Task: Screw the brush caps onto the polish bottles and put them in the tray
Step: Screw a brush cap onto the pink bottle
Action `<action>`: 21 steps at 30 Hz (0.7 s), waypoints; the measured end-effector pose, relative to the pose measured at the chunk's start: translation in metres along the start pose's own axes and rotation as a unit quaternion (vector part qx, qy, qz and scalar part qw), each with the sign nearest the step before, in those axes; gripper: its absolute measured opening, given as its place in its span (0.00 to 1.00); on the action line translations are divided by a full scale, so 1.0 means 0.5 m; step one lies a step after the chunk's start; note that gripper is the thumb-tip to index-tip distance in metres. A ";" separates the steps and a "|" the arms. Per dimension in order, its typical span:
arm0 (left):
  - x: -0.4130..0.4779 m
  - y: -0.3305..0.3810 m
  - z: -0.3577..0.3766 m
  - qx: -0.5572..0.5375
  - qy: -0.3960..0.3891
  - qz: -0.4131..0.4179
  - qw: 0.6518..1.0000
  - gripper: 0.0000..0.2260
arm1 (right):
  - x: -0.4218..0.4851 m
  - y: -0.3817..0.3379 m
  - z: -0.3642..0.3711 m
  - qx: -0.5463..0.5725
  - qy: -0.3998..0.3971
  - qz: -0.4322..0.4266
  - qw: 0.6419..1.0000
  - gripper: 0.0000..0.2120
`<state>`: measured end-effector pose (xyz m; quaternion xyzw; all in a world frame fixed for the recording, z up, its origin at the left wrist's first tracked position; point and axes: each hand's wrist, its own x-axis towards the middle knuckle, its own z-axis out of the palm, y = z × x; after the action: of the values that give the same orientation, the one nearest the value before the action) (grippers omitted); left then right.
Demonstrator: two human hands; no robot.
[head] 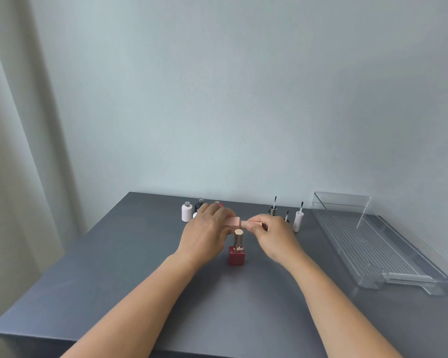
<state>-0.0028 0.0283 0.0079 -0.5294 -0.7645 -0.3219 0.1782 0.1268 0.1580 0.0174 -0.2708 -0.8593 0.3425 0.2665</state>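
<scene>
My left hand [207,231] grips a pale pink polish bottle [233,220], held sideways above the table. My right hand [272,233] pinches the matching pink brush cap [251,224], which meets the bottle's neck. Below them a dark red square bottle [236,255] with a gold cap stands capped on the grey table [114,267]. Behind my left hand stand open bottles: a white one [187,211] and a dark one [199,203], others partly hidden. Loose brush caps stand upright at the back right: a white one [298,219] and a dark one [273,208].
A clear plastic tray [367,244] with a ribbed floor lies along the table's right side, with nothing in it. A pale wall rises right behind the table, and a curtain hangs at the left. The table's front edge runs under my forearms.
</scene>
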 end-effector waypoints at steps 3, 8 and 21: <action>-0.002 -0.002 0.001 -0.003 -0.021 -0.004 1.000 0.12 | -0.002 -0.011 0.002 0.071 0.006 -0.014 0.997 0.01; -0.013 -0.018 -0.010 -0.028 -0.008 -0.045 0.999 0.11 | -0.005 -0.013 -0.022 0.180 0.067 -0.017 0.981 0.06; -0.043 -0.051 -0.025 -0.167 -0.075 -0.203 0.962 0.10 | 0.000 0.072 -0.080 0.151 0.190 0.073 0.967 0.06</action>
<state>-0.0191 -0.0008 -0.0037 -0.4074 -0.8025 -0.4340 -0.0396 0.1627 0.1981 0.0159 -0.3490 -0.7093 0.4290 0.4371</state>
